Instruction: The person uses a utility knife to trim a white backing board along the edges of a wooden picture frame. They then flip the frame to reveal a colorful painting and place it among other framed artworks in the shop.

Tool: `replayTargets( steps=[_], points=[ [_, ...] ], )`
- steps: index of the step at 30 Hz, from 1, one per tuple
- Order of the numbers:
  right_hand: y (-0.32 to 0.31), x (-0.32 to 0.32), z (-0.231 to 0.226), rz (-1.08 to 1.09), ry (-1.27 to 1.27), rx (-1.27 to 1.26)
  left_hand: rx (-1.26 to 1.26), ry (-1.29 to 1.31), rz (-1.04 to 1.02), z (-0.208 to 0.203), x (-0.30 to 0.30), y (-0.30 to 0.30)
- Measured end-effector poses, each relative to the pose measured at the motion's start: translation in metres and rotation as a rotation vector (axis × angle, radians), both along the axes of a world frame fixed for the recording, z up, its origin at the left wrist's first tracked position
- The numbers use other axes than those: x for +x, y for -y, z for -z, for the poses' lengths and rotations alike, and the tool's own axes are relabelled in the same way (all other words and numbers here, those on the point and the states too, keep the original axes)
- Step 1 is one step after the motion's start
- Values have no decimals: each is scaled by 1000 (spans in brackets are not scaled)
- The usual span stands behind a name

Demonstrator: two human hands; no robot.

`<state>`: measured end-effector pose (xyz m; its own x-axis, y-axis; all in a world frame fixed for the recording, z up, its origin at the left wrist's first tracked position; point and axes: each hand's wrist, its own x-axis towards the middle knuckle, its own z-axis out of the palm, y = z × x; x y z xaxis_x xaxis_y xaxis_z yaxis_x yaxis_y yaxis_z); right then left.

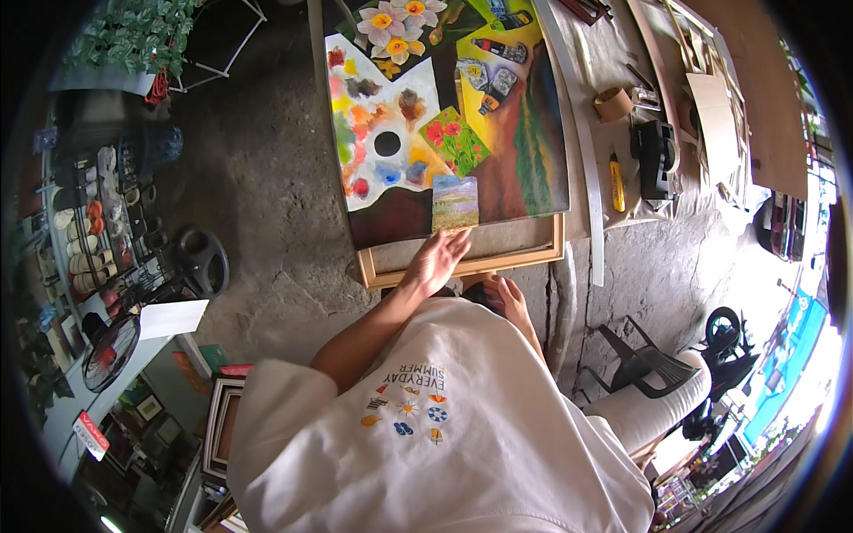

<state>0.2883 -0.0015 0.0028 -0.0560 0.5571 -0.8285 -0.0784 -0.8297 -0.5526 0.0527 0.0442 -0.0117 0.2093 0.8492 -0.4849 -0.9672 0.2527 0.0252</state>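
Note:
A large painted canvas [382, 220] lies in front of me, showing daffodils, paint tubes and a white palette [418, 107] covered in colour blotches. On its near part are a small red-poppy picture [455, 142] and a little landscape picture [455, 202]. My left hand [435, 262] reaches over the near side with its fingers apart, the tips at the landscape's lower edge; whether they touch it I cannot tell. Beneath the canvas, a bare wooden frame [524, 258] sticks out toward me. Close to its near bar, my right hand [508, 298] has loosely bent fingers, nothing visible in them.
Brown tape [613, 105], a yellow cutter [617, 182] and a black tape dispenser [656, 160] lie on the covered surface to the right. A black chair [644, 360] stands at lower right. At left are a fan [111, 354] and a steering wheel [203, 262].

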Motion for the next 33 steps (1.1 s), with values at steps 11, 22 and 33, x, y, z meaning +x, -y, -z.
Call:
replayTargets(
  steps=[11,22,33],
  points=[
    [-8,-62,34,165,-376,86,-222,-472,-60,-75,33,-70],
    [78,-27,-117,302,-227,447,175,-541,98,-210,-24,-157],
    [239,68,-173,1106,-2,746,-87,-622,296,-119,-19,-45]
  ],
)
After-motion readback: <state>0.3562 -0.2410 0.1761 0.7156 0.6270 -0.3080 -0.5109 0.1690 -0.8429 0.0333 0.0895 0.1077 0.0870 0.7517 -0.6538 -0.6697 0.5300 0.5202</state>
